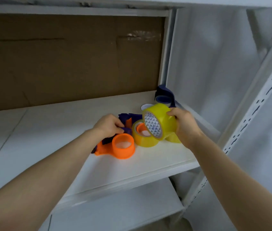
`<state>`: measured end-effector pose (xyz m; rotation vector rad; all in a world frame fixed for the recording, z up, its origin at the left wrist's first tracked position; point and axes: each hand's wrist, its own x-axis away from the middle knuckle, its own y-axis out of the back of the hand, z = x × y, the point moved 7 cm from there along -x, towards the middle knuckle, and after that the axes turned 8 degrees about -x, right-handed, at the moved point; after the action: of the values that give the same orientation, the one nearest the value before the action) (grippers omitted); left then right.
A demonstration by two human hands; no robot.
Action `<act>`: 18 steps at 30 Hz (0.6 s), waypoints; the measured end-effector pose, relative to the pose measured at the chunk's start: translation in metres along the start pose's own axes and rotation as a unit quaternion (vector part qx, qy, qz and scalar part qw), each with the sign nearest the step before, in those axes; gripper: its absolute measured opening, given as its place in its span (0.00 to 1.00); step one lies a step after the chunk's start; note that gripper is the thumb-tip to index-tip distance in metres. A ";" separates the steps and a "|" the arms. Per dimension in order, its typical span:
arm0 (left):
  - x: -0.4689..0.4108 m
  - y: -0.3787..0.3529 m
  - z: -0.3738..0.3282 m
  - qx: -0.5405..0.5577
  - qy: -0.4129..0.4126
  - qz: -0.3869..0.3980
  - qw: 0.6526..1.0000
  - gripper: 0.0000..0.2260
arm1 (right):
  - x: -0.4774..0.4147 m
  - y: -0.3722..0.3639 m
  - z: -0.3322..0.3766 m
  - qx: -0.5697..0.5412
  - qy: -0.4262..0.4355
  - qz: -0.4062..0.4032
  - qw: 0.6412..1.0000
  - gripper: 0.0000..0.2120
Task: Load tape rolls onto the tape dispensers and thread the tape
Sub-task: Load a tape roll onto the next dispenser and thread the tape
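On the white shelf (48, 130), toward its right end: orange dispenser (101, 150), gripped by the left hand (107, 125). Just above, yellow tape roll (163, 117), clasped tilted in the right hand (185, 127). Probably best: level the roll, centre its core over the empty orange hub (123, 145), press down squarely.

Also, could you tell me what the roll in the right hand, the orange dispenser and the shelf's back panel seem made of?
Tape roll: glossy, translucent yellow plastic film, apparently on a printed cardboard core. Orange dispenser: matte moulded plastic, judging by its uniform colour. Back panel: brown cardboard, probably; creases and tape show.
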<state>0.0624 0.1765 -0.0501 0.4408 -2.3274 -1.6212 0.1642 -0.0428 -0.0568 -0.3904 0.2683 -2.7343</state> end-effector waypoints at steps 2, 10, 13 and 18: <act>0.003 -0.004 0.002 0.016 0.040 -0.016 0.999 0.09 | -0.008 -0.003 0.001 -0.014 -0.019 0.049 0.998 0.37; 0.044 0.001 -0.012 0.044 0.226 -0.162 0.959 0.21 | -0.011 -0.009 0.013 -0.117 -0.107 0.231 0.960 0.20; 0.071 -0.005 -0.017 0.027 0.287 -0.200 0.936 0.25 | -0.011 -0.012 0.010 -0.114 -0.116 0.252 0.954 0.18; 0.081 -0.040 -0.035 -0.034 0.320 -0.146 0.936 0.46 | -0.004 -0.019 0.008 -0.108 -0.110 0.273 0.949 0.13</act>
<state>0.0055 0.1016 -0.0725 1.1472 -1.7644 -1.3814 0.1639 -0.0248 -0.0459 -0.5771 0.5292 -2.1038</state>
